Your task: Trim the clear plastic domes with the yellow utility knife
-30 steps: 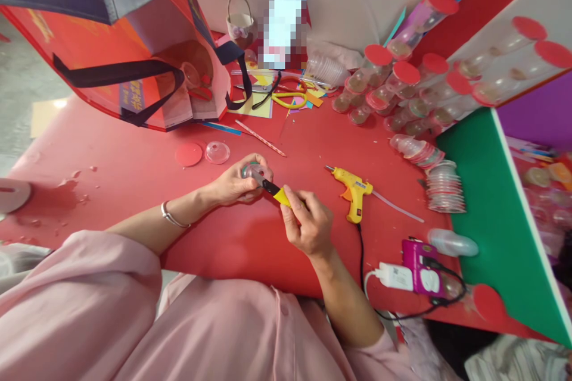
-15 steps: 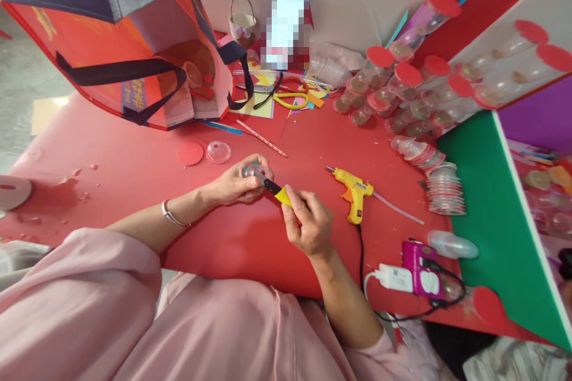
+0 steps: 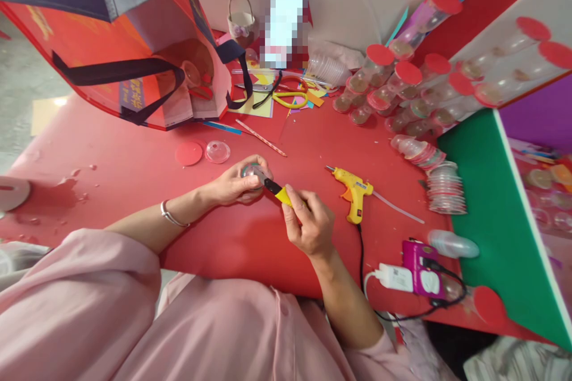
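Observation:
My left hand (image 3: 241,181) is closed round a small clear plastic dome lid (image 3: 251,170) with a greenish rim, just above the red table. In my right hand (image 3: 311,223) is a utility knife (image 3: 279,191) with a yellow and black handle, gripped between thumb and fingers. Its blade reaches to the lid beside my left thumb; whether it has cut through cannot be made out. Another clear dome lid (image 3: 218,152) and a flat red disc (image 3: 188,153) lie beyond my left hand. To the right of the knife rests a yellow glue gun (image 3: 353,193).
A big red bag (image 3: 147,71) stands at the back left. Scissors (image 3: 290,95), paper scraps and a striped straw (image 3: 261,137) lie near the wall. Hourglass-like plastic assemblies (image 3: 406,83) and stacked lids (image 3: 445,189) line the right, with a purple power adapter (image 3: 422,268) and cables nearer me.
The knife blade has shifted very slightly against the lid. Both hands keep nearly the same place and grip, and the view has moved a touch.

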Demonstrator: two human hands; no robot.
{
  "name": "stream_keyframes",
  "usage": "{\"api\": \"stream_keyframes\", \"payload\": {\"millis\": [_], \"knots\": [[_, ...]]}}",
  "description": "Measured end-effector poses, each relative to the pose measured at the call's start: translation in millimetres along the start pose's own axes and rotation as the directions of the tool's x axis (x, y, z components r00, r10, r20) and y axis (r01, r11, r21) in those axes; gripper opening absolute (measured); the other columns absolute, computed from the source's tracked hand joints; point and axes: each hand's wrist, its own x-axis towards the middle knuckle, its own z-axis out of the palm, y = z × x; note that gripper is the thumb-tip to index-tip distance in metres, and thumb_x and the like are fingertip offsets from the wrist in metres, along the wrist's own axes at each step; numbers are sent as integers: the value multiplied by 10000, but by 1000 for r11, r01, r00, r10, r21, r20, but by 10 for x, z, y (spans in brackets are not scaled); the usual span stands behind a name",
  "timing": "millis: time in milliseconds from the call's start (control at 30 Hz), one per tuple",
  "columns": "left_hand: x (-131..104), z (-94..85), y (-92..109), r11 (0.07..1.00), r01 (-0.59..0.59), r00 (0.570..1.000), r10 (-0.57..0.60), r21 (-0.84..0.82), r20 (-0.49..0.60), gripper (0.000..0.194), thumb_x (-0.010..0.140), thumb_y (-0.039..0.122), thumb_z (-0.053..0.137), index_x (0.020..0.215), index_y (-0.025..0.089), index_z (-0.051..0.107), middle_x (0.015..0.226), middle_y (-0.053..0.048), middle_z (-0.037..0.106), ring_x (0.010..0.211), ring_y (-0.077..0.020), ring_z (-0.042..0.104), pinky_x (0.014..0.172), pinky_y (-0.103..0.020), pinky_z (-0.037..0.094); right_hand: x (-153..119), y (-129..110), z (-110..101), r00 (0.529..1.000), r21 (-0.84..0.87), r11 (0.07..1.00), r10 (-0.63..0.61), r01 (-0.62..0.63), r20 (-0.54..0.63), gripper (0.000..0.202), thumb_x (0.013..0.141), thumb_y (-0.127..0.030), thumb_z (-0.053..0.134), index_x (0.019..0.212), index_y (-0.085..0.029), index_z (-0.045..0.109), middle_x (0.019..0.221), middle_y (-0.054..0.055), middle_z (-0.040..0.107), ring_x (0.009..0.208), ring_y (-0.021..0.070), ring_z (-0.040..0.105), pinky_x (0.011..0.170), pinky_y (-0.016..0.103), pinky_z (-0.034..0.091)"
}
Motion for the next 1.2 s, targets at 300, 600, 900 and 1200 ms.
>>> {"api": "stream_keyframes", "payload": {"millis": [300,600,900,1200], "knots": [[3,-23,-27,1000,-29,999,30,-8,17,486,859,522,829,1124,208,569,996,-72,675,427,-9,405,385,-158,316,-5,-7,-1,1000,7,1000,-8,8,5,481,998,-220,638,1478,-199,621,1085,104,744,922,185,721,827,285,572],[-6,-7,0,1000,-3,1000,3,-21,-13,458,855,479,844,1105,202,578,1019,-80,692,432,-11,428,392,-160,347,-9,-7,-1,1000,-11,1000,5,-5,18,502,1007,-233,621,1509,-218,596,1088,100,744,923,181,723,824,282,572],[0,-14,-15,1000,-16,1000,16,-25,-2,487,843,511,846,1108,204,577,1009,-79,680,424,-10,412,378,-156,316,-8,-9,1,1000,-19,1000,-18,18,7,511,998,-224,634,1508,-207,594,1092,106,743,927,189,723,831,287,571],[-3,-7,-5,1000,-1,1000,0,-29,-20,466,848,485,848,1099,200,578,1044,-96,702,427,-12,429,387,-163,345,-7,-9,-1,1000,-22,1000,-8,8,8,512,1009,-233,622,1519,-215,586,1086,105,745,919,186,724,825,283,572]]}}
